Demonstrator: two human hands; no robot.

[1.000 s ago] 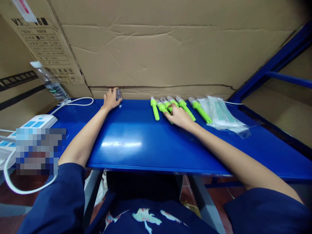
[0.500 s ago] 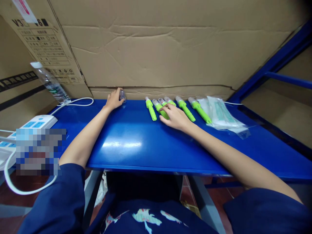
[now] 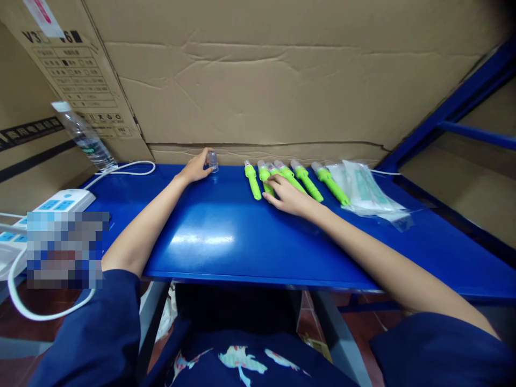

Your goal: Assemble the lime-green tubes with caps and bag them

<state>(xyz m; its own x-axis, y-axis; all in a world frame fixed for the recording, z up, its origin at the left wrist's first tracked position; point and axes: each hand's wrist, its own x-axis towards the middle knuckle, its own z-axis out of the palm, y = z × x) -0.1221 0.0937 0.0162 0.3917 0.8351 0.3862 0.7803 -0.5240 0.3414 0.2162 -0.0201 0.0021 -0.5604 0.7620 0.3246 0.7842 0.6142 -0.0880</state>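
At the back of the blue table, my left hand point(image 3: 199, 165) is closed round a small clear plastic cap point(image 3: 213, 162) standing upright by the cardboard. My right hand point(image 3: 288, 195) lies over a row of lime-green sticks with clear tips. Its thumb and forefinger are curled on either side of one green stick point(image 3: 268, 187), and its other fingers rest by the neighbouring ones. Left of that hand lies a separate green stick point(image 3: 253, 183). On its right are two more, a nearer green stick point(image 3: 308, 184) and an outer green stick point(image 3: 332, 185).
Clear plastic packets point(image 3: 368, 188) lie right of the sticks. A water bottle point(image 3: 86, 137) leans at the back left, near a white power strip point(image 3: 74, 200) with a cable. Cardboard point(image 3: 282, 97) walls the back, and a blue metal frame point(image 3: 435, 113) rises at the right.
My left hand has shifted a little to the right with the clear cap. The leftmost green sticks have moved slightly right and lie closer together under my right hand.
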